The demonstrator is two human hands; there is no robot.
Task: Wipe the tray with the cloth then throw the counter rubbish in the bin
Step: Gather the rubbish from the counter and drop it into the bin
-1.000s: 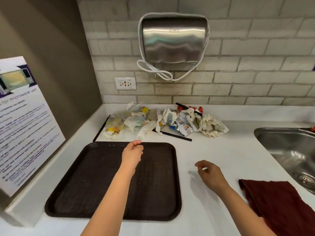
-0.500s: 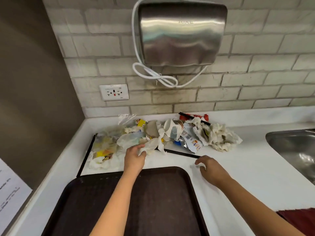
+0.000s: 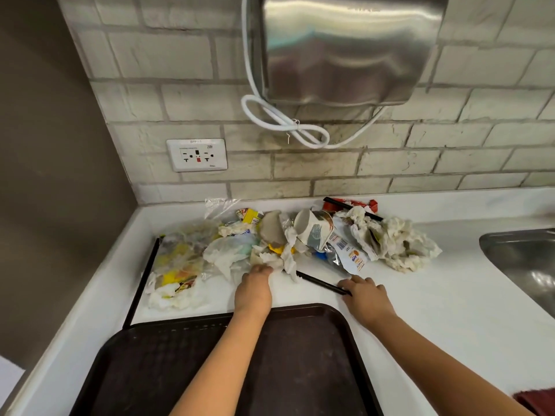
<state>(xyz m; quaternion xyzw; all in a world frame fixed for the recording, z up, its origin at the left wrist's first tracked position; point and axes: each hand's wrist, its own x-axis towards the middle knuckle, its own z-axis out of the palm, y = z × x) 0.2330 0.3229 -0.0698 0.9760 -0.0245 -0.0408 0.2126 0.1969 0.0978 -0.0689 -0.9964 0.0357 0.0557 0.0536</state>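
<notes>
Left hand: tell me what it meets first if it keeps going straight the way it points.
The left hand already touches the crumpled tissue at the pile's front edge; straight on, probably the yellow lid behind it, though depth is unclear.

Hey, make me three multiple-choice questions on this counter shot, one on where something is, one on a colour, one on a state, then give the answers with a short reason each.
1. Where does the rubbish pile lie?
A. in the sink
B. on the tray
C. on the counter behind the tray

2. What colour is the tray?
A. dark brown
B. white
C. blue

3. How does the paper cup lie?
A. upright
B. tipped on its side
C. crushed flat

Answers:
1 C, the pile sits on the white counter between the tray's far rim and the brick wall.
2 A, the tray's surface is dark brown against the white top.
3 B, the cup's open mouth faces sideways, toward the left.
</notes>
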